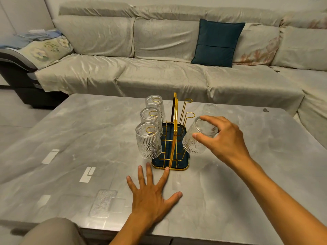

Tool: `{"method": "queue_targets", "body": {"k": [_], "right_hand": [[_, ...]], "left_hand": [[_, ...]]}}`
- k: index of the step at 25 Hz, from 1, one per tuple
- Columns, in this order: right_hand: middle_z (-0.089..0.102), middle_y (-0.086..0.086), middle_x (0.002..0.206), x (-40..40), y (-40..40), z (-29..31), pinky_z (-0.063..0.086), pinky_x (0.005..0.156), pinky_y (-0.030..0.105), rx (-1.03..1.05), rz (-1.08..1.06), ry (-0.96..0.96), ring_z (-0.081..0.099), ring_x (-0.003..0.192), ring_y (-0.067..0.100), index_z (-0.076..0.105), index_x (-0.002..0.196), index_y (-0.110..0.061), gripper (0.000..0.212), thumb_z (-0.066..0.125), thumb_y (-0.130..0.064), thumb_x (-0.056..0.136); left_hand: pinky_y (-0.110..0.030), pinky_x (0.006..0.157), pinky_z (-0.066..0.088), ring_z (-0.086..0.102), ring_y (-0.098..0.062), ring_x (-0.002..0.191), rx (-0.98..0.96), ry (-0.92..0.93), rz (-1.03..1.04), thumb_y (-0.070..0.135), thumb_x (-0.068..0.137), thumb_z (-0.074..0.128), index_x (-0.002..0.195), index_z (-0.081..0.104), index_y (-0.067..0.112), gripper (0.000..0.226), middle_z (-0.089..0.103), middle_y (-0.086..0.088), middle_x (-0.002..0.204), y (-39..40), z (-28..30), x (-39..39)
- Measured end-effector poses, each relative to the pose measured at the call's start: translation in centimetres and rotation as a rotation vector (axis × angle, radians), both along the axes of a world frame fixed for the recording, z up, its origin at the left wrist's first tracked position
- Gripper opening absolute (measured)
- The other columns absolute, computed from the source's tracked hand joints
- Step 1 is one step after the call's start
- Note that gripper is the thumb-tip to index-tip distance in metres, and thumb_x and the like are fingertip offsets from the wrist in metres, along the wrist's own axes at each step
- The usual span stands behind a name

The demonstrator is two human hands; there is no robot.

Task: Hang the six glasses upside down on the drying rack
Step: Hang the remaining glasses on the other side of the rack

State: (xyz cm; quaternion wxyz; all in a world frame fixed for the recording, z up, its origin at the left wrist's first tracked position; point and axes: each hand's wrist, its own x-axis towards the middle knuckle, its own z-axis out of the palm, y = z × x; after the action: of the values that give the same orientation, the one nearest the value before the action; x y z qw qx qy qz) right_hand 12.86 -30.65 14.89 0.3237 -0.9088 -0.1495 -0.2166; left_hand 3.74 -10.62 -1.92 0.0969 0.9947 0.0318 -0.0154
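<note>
A gold wire drying rack (175, 138) on a dark tray stands mid-table. Three clear patterned glasses hang upside down on its left pegs: near (148, 141), middle (150, 118), far (154, 104). My right hand (223, 138) grips the base of a fourth glass (193, 142), upside down and tilted at the rack's near right side; its peg is hidden. Two right pegs (188, 106) behind it are bare. Another glass (210, 109) stands on the table beyond my right hand. My left hand (152, 193) lies flat, fingers spread, just in front of the tray, one fingertip touching its rim.
The grey marble-look table (88, 156) carries a small dark object (265, 110) at the far right. A covered sofa (159, 68) with a teal cushion (218, 43) runs behind and along the right side. My knee (53, 232) shows at the near edge.
</note>
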Motion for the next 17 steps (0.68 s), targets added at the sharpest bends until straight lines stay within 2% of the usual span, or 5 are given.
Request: {"method": "queue_targets", "body": {"k": [3, 9, 13, 15, 17], "right_hand": [[0.062, 0.003, 0.119, 0.1, 0.5, -1.6, 0.053, 0.080, 0.037, -0.036, 0.033, 0.055, 0.056, 0.099, 0.018, 0.058, 0.122, -0.029, 0.056, 0.077, -0.043, 0.071], [0.061, 0.003, 0.120, 0.4, 0.8, -3.3, 0.053, 0.077, 0.034, -0.034, 0.044, 0.075, 0.054, 0.098, 0.016, 0.056, 0.124, -0.030, 0.055, 0.075, -0.042, 0.073], [0.057, 0.002, 0.127, 0.4, 0.8, -3.5, 0.054, 0.081, 0.041, -0.044, 0.025, 0.123, 0.053, 0.107, 0.020, 0.052, 0.128, -0.031, 0.057, 0.072, -0.043, 0.076], [0.052, -0.003, 0.131, 0.1, 0.3, -3.9, 0.052, 0.083, 0.037, -0.007, 0.072, 0.158, 0.050, 0.111, 0.017, 0.048, 0.130, -0.034, 0.058, 0.070, -0.046, 0.077], [0.050, -0.012, 0.128, -0.8, -1.1, -5.4, 0.050, 0.079, 0.027, 0.185, 0.063, 0.152, 0.050, 0.107, 0.008, 0.047, 0.127, -0.037, 0.054, 0.068, -0.048, 0.079]], "left_hand": [[-0.070, 0.102, -0.024, -0.036, -0.038, 0.137, 0.010, 0.006, 0.002, 0.096, 0.065, -0.001, 0.136, -0.028, 0.058, 0.084, -0.028, -0.012, 0.157, -0.1, 0.1, -0.1], [-0.070, 0.102, -0.025, -0.036, -0.038, 0.137, 0.014, 0.017, 0.007, 0.096, 0.064, -0.003, 0.134, -0.030, 0.058, 0.084, -0.029, -0.011, 0.157, 0.0, 0.0, -0.1], [-0.070, 0.103, -0.025, -0.036, -0.038, 0.138, 0.008, 0.023, 0.008, 0.095, 0.065, -0.002, 0.134, -0.030, 0.058, 0.083, -0.028, -0.012, 0.157, -0.1, 0.1, 0.0], [-0.070, 0.104, -0.023, -0.036, -0.038, 0.138, 0.010, 0.026, -0.003, 0.095, 0.066, -0.002, 0.135, -0.030, 0.058, 0.084, -0.029, -0.012, 0.157, -0.1, 0.1, -0.1], [-0.070, 0.105, -0.021, -0.035, -0.037, 0.138, 0.009, 0.024, -0.010, 0.095, 0.066, -0.002, 0.135, -0.030, 0.057, 0.083, -0.028, -0.012, 0.157, 0.0, 0.1, -0.1]]}}
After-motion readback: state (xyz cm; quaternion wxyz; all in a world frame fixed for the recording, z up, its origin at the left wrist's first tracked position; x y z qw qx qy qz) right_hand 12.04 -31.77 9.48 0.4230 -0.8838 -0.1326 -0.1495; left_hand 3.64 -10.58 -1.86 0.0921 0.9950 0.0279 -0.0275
